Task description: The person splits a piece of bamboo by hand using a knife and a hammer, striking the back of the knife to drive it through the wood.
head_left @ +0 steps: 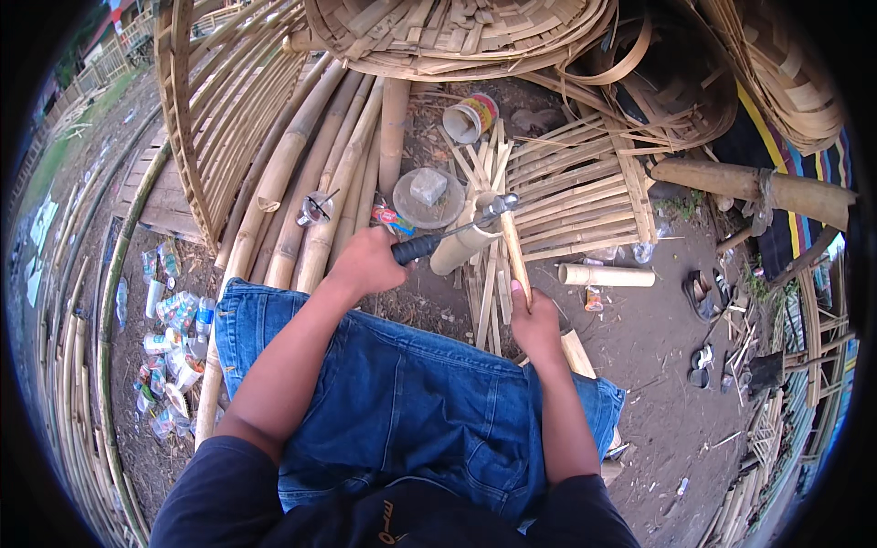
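Across the person's lap lies blue denim (438, 393) with stitched seams, and beyond its far edge the left hand (370, 263) is closed around the black grip of a hammer (418, 247). The hammer points away and to the right, its metal head at the upper part of a pale bamboo strip (516, 254); whether the two touch cannot be told from this angle. The right hand (536, 321) pinches that strip near its lower end, thumb laid along it, and the strip leans slightly left as it runs away from the body. Just left of it, partly behind the hammer, is a thick bamboo section (457, 251), and around this lie loose split strips (487, 310) in a rough bundle.

Farther out, a grey stone block (427, 189) sits on a round grey base (425, 216), with a bright wrapper (391, 219) beside it. A coloured can (463, 123) lies tipped beyond them. To the right is a slatted bamboo panel (575, 194), and a short bamboo tube (606, 275) lies on the bare earth just nearer. Long bamboo poles (297, 164) run side by side on the left, with plastic litter (178, 352) on the ground past them. A woven basket (457, 41) fills the far edge, and sandals (700, 297) lie well apart at right.
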`<action>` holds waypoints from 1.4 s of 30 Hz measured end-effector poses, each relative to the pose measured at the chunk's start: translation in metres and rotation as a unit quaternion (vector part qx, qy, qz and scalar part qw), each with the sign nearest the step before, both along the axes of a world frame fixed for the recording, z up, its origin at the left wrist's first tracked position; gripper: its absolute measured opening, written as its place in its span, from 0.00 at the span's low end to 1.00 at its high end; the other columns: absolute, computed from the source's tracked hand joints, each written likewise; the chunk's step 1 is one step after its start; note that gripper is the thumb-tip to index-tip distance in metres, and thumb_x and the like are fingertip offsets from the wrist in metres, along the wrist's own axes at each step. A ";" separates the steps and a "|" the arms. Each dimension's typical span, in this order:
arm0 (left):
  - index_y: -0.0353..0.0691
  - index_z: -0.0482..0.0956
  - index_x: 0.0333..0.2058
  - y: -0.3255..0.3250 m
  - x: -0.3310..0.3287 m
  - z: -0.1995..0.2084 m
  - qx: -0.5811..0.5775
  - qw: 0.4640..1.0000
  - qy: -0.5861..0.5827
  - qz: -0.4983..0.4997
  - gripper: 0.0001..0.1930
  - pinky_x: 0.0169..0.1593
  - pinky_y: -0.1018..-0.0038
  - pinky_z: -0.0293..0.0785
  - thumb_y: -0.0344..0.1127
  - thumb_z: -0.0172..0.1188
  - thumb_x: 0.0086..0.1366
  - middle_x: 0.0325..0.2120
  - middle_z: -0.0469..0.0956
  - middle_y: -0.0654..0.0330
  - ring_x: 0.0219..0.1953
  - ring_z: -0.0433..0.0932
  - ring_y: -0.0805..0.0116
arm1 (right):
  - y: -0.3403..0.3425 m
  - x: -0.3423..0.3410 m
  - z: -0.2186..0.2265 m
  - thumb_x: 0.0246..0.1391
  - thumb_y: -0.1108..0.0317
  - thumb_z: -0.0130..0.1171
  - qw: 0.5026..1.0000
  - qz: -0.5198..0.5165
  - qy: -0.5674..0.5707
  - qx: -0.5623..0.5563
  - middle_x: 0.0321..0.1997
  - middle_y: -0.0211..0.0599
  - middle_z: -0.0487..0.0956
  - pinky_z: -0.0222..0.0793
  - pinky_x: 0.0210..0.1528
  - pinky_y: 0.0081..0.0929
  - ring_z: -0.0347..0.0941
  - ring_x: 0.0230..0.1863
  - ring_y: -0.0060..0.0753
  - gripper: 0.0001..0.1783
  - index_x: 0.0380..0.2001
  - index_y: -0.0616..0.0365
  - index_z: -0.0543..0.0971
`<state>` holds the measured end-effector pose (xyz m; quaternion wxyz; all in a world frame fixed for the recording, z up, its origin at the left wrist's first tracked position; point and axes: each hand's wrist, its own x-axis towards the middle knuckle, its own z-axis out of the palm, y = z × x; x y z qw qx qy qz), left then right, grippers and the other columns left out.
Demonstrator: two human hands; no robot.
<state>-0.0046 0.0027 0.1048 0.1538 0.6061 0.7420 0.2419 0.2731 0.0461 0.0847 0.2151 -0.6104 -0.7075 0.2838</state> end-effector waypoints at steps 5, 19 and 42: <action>0.31 0.82 0.25 0.001 -0.001 0.001 -0.017 1.000 0.003 0.009 0.18 0.40 0.57 0.77 0.44 0.70 0.47 0.20 0.78 0.40 0.30 0.81 0.43 | 0.003 0.001 -0.006 0.64 0.50 0.50 1.000 0.009 0.005 0.006 0.27 0.65 0.77 0.69 0.35 0.49 0.74 0.32 0.68 0.27 0.31 0.69 0.77; 0.37 0.82 0.42 0.005 -0.001 -0.006 0.014 0.999 -0.027 0.014 0.22 0.46 0.57 0.76 0.35 0.67 0.46 0.30 0.81 0.41 0.38 0.81 0.44 | -0.010 0.000 0.078 0.70 0.53 0.44 0.832 -0.068 0.489 0.251 0.14 0.23 0.60 0.47 0.16 0.18 0.55 0.15 0.15 0.26 0.19 0.56 0.62; 0.31 0.76 0.50 0.006 0.004 -0.006 0.013 1.000 -0.017 0.006 0.29 0.49 0.55 0.75 0.27 0.57 0.43 0.32 0.79 0.35 0.41 0.79 0.41 | 0.014 0.007 0.009 0.64 0.50 0.52 0.999 -0.019 0.041 0.028 0.18 0.55 0.73 0.66 0.27 0.44 0.71 0.21 0.53 0.27 0.28 0.69 0.76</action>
